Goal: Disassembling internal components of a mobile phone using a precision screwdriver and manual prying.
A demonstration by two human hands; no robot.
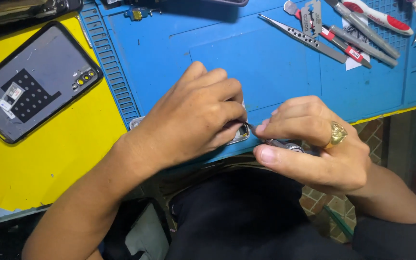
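Yellow table (49, 159) top, with a blue repair mat (275, 58) laid over its right part; dim light, floor tiles showing past the near edge.

Far left: a phone back cover (30, 84) lies inside-up on the yellow, well apart from the work.

Centre: left hand (193, 118) pressed down over a small phone (240, 133) at the mat's near edge. Fingers curled together on it; only one corner and a sliver of frame show, the rest hidden under the palm.

Right of it: right hand (314, 144), gold ring on one finger, pinches a metal tool (285, 143) between thumb and forefinger. Its thin tip (249, 126) meets the phone's exposed corner just beside the left fingertips. Cannot tell what kind of tip it is.

Upper right: tweezers (304, 37), a razor blade (311, 17), and several screwdrivers (362, 33) scattered on the mat, well apart from both hands.

Risks, as judged:
- Tip sits very near the left fingers; a slip under pressure could jab them.
- Phone overhangs the near edge area; a lapse in the left hand's hold could tip it into the lap.
- Forcing the tip at the corner could gouge the frame or what sits under it.
- Poor light makes fine aiming harder.
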